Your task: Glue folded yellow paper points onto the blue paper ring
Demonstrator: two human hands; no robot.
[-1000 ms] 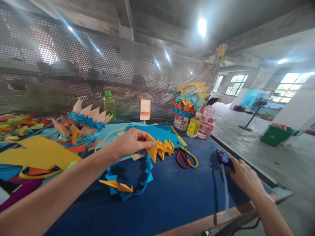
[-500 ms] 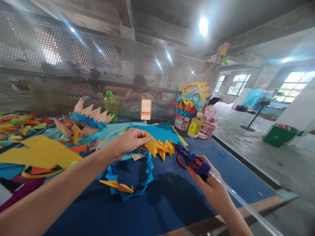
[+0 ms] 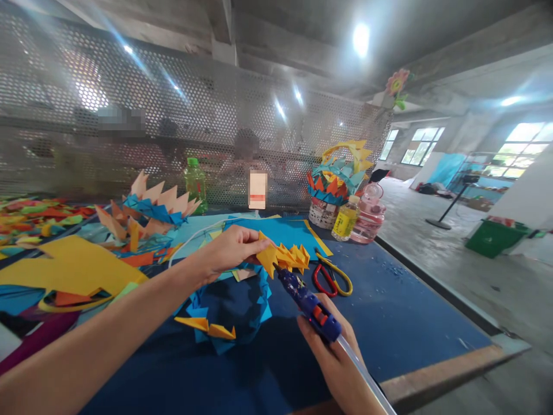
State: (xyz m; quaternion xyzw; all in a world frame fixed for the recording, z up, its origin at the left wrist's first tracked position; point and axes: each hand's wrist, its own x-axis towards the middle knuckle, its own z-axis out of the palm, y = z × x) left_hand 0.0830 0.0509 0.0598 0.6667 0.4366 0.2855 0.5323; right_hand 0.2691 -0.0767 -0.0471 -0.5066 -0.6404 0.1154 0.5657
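My left hand (image 3: 239, 248) is closed, pinching a folded yellow paper piece (image 3: 267, 253) between thumb and fingers. In my right hand (image 3: 334, 340) is a dark blue glue gun (image 3: 309, 302) with a clear glue stick (image 3: 367, 380) out of its back; its nozzle is at the lower edge of the yellow piece. More folded yellow paper points (image 3: 294, 257) lie just beyond. Below my left hand a blue folded-paper ring (image 3: 263, 300) rests on the table, with two yellow points (image 3: 221, 331) on its near side. Scissors (image 3: 330, 279) with red and yellow handles lie behind the gun.
Yellow paper sheets (image 3: 64, 268) and peach-and-blue paper crowns (image 3: 153, 210) are at the left. Along the back stand a green bottle (image 3: 195, 187), a basket (image 3: 322, 214) of paper crowns, a yellow-labelled bottle (image 3: 345, 219) and a pink jug (image 3: 367, 219). A perforated screen (image 3: 276, 109) rises behind.
My right hand has brought the glue gun leftward, its nozzle now at the yellow piece. The scissors have come into full view. My left hand has stayed nearly still.
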